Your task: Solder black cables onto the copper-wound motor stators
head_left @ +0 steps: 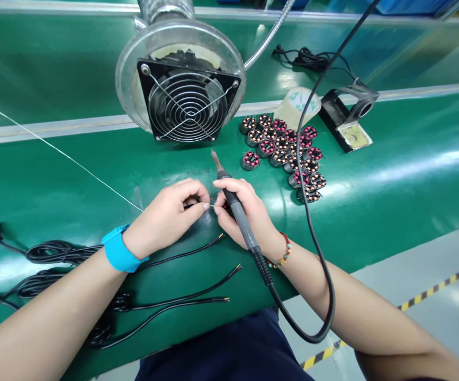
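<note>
My left hand is closed in a pinch on the end of a black cable, whose thin wires stick out towards the right. In my right hand lies a soldering iron, its tip pointing up and away over the bench. The right fingertips also meet the fine wire ends between the two hands; details there are too small to make out. Several black power cables with stripped, coloured ends stretch across the bench under my left arm. Beyond my right hand stand wound motor stators with pink or copper-coloured coils.
A fume extractor fan hangs over the bench in front. A soldering iron stand and a roll of tape sit behind the stators. The iron's black cord loops past my right forearm. A thin white strand slants in from the left.
</note>
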### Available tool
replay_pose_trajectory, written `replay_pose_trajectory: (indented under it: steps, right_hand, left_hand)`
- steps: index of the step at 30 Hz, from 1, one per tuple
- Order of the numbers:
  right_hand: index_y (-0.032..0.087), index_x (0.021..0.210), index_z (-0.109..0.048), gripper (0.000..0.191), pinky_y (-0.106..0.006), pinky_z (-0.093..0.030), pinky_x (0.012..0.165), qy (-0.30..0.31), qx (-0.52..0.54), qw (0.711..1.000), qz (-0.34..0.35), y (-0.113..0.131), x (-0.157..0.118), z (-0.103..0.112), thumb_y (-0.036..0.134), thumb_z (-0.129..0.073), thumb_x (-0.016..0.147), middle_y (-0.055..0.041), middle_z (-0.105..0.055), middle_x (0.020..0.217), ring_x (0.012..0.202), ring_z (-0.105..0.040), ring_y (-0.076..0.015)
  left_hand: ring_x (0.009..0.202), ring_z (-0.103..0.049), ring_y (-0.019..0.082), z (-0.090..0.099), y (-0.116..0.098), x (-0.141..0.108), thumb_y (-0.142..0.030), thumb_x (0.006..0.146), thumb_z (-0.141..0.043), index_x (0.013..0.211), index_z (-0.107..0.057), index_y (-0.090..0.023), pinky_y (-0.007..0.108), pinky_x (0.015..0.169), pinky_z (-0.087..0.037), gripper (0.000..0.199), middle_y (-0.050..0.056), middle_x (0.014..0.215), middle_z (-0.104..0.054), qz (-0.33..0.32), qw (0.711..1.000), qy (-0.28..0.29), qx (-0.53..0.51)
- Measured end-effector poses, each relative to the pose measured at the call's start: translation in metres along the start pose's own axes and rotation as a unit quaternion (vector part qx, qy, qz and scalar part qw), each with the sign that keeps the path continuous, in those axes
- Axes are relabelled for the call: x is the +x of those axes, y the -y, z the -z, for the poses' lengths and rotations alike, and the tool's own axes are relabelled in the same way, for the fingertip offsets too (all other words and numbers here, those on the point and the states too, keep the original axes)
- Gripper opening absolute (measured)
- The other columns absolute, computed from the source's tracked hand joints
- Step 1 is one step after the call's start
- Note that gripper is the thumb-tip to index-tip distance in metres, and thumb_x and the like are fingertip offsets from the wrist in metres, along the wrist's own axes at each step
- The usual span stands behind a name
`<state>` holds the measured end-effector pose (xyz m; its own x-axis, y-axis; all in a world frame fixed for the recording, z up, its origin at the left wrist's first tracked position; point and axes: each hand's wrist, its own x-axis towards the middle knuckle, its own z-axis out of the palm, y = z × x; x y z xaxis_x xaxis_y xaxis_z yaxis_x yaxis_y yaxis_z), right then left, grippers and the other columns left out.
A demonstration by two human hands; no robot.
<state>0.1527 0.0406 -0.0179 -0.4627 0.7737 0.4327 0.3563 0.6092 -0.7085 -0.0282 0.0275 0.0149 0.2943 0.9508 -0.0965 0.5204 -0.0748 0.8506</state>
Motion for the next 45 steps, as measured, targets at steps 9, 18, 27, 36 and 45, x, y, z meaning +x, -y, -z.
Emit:
replay_pose_trajectory:
  steps: [9, 18, 27, 36, 45]
  right_hand:
    - [0.026, 0.118, -0.049, 0.038, -0.038, -0.045, 0.083, 0.015, 0.002, 1.000, -0.011, -0.004, 0.000, 0.004, 0.011, -0.052, 0.083, 0.0001, -0.063, 0.086, 0.086, -0.056, -0.0207]
    - [0.024, 0.120, -0.050, 0.037, -0.038, -0.046, 0.086, 0.026, -0.017, 0.999, 0.013, -0.007, 0.001, 0.002, 0.009, -0.051, 0.086, -0.0019, -0.066, 0.093, 0.090, -0.054, -0.0210]
    - [0.025, 0.123, -0.051, 0.038, -0.039, -0.049, 0.087, -0.011, -0.001, 1.000, -0.016, -0.005, 0.001, 0.004, 0.012, -0.052, 0.087, -0.0008, -0.067, 0.092, 0.092, -0.060, -0.0203]
    - [0.025, 0.108, -0.063, 0.017, -0.033, -0.055, 0.085, -0.104, 0.005, 0.994, 0.016, 0.002, -0.004, 0.036, 0.022, -0.059, 0.091, -0.0012, -0.069, 0.103, 0.093, -0.067, -0.0180]
    - [0.023, 0.090, -0.063, 0.007, -0.028, -0.048, 0.052, -0.149, 0.092, 0.982, 0.065, -0.005, -0.014, 0.034, 0.027, -0.058, 0.089, 0.0020, -0.062, 0.075, 0.060, -0.060, -0.0118]
  left_hand:
    - [0.064, -0.048, 0.011, -0.006, -0.005, 0.001, -0.014, 0.080, -0.048, 0.072, -0.057, -0.015, 0.025, 0.060, -0.037, 0.012, 0.000, 0.071, -0.055, -0.020, 0.995, -0.030, 0.095]
    - [0.064, -0.047, 0.012, -0.008, -0.005, 0.006, -0.014, 0.076, -0.049, 0.070, -0.056, -0.015, 0.025, 0.063, -0.036, 0.010, -0.001, 0.068, -0.054, 0.020, 0.995, -0.040, 0.094]
    - [0.057, -0.043, 0.011, -0.010, -0.006, 0.006, -0.017, 0.075, -0.048, 0.069, -0.058, -0.017, 0.025, 0.058, -0.035, 0.011, -0.002, 0.064, -0.055, 0.075, 0.994, -0.050, 0.061]
    - [0.055, -0.042, 0.009, -0.012, -0.008, 0.007, -0.016, 0.075, -0.050, 0.068, -0.059, -0.017, 0.024, 0.057, -0.035, 0.011, -0.003, 0.064, -0.055, 0.093, 0.991, -0.055, 0.083]
    - [0.052, -0.041, 0.008, -0.012, -0.009, 0.007, -0.016, 0.074, -0.051, 0.069, -0.060, -0.017, 0.022, 0.054, -0.034, 0.011, -0.004, 0.061, -0.054, 0.111, 0.989, -0.054, 0.085]
